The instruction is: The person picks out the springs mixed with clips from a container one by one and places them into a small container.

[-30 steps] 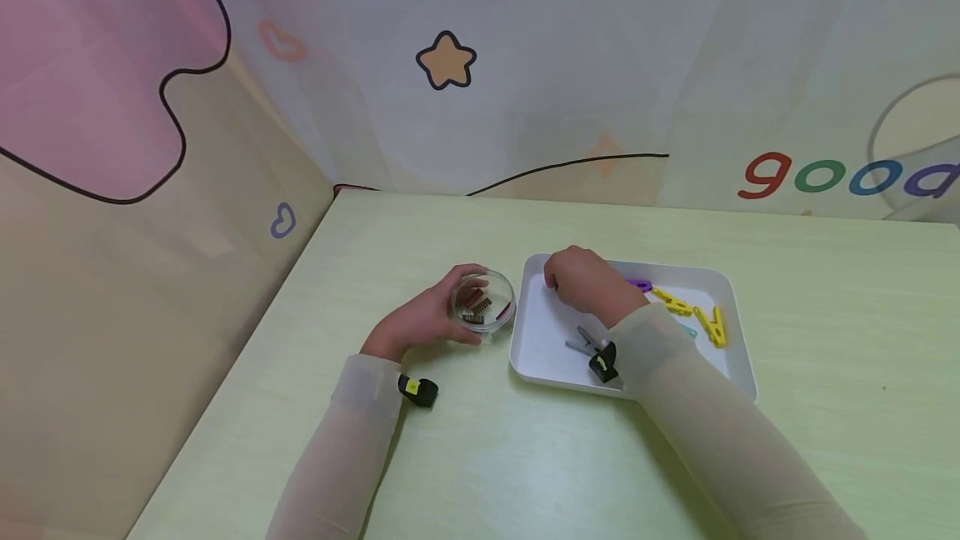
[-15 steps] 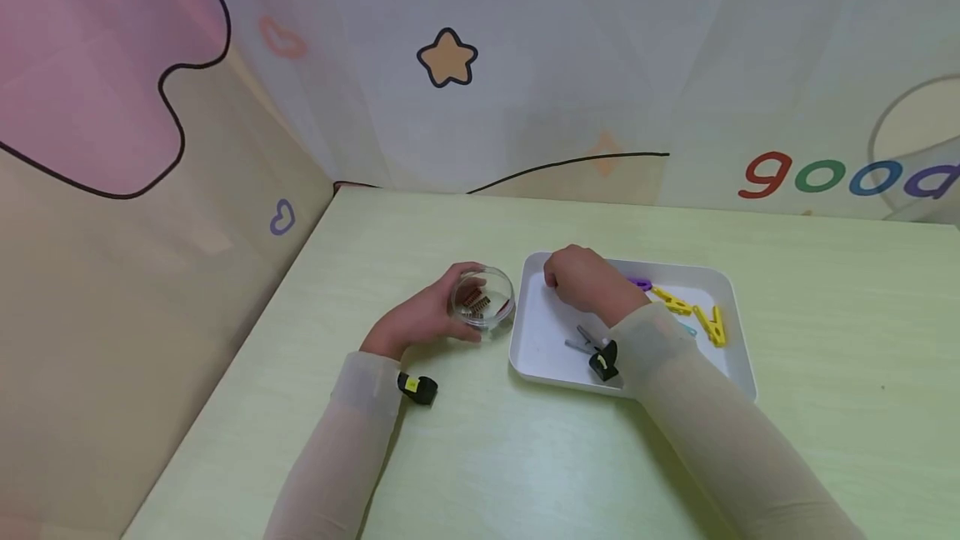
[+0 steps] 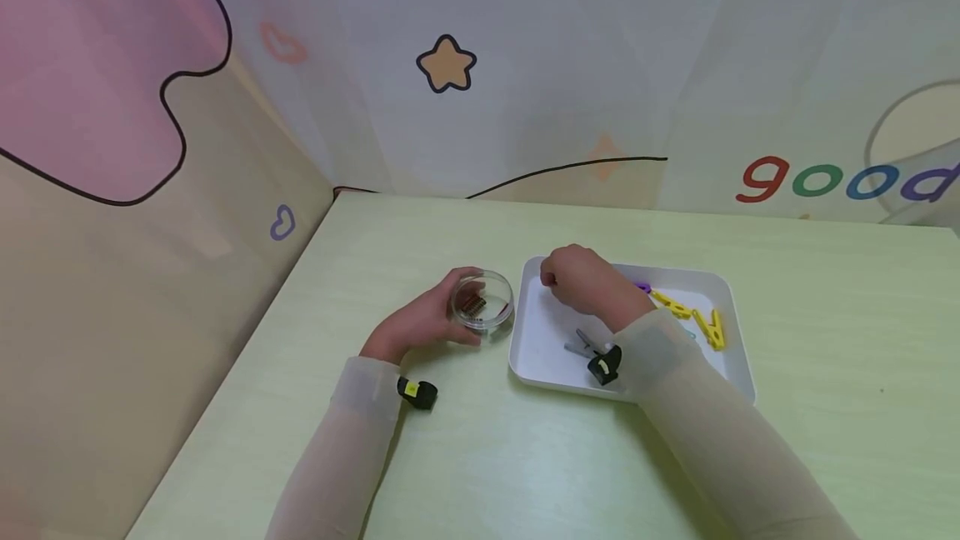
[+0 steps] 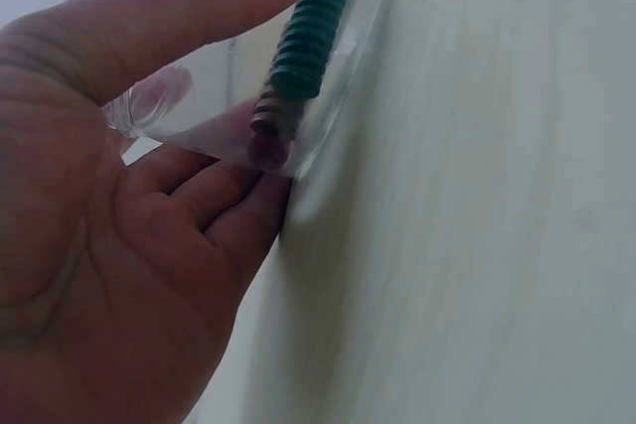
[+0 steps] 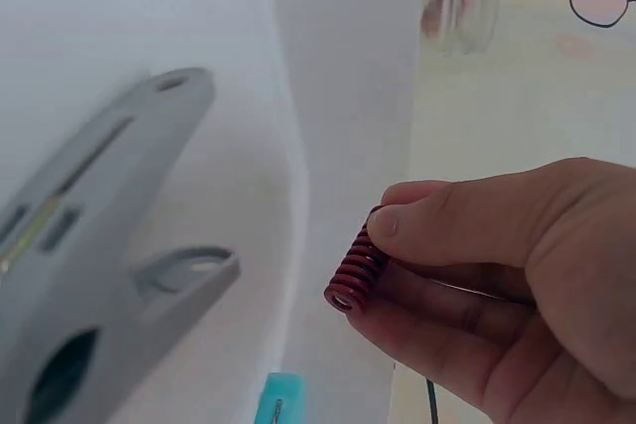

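Note:
My left hand [image 3: 427, 319] [image 4: 149, 225] grips a small clear round dish [image 3: 483, 304] [image 4: 238, 76] on the pale green table, thumb over its rim. Several coil springs [image 3: 473, 304], one dark green [image 4: 303, 42], lie inside it. My right hand [image 3: 581, 277] [image 5: 477, 285] hovers over the near-left part of a white tray [image 3: 543, 348] [image 5: 338, 67] and pinches a red coil spring [image 5: 356, 273] between thumb and fingers. A grey clothespin [image 3: 585, 343] [image 5: 99, 235] lies in the tray below that hand.
Yellow clothespins [image 3: 693, 317] and a purple piece [image 3: 642, 287] lie in the tray's right half; a teal piece [image 5: 273, 399] shows too. Printed fabric walls close the table's back and left. Bare table surface [image 3: 495, 457] lies in front.
Both hands keep almost the same places. The right hand has shifted very slightly toward the tray's left rim; the dish stays in the left hand.

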The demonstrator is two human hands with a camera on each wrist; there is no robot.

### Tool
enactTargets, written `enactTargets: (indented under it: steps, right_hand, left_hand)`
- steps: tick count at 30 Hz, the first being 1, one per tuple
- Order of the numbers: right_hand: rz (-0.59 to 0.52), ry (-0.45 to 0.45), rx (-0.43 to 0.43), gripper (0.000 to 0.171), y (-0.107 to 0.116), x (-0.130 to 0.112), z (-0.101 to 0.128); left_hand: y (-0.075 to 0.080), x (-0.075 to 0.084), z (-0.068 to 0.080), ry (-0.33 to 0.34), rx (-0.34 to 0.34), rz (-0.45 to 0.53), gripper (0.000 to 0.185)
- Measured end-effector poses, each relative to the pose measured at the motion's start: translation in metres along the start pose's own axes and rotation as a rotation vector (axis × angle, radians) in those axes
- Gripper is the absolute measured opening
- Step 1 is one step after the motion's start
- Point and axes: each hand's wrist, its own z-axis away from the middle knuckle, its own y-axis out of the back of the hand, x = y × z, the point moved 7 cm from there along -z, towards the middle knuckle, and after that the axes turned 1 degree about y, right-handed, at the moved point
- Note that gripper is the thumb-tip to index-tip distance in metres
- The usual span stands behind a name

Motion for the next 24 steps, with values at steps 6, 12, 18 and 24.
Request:
enactTargets:
  steps: [6, 12, 18, 24]
  right_hand:
    - [0.002, 0.022, 0.054, 0.02, 0.007, -0.003, 0.005]
    - [-0.059, -0.015, 0.074, 0.02, 0.011, -0.003, 0.011]
    - [-0.098, 0.013, 0.154, 0.02, 0.018, -0.006, 0.02]
    - [-0.098, 0.056, 0.247, 0.016, 0.027, -0.01, 0.028]
  left_hand:
    - [0.001, -0.001, -0.001, 0.008, 0.009, -0.004, 0.095]
    - [0.0, -0.001, 0.0, 0.022, 0.014, -0.013, 0.094]
    - [-0.001, -0.003, 0.002, 0.025, 0.01, 0.0, 0.095]
    - [-0.001, 0.0, 0.003, 0.019, 0.015, -0.02, 0.095]
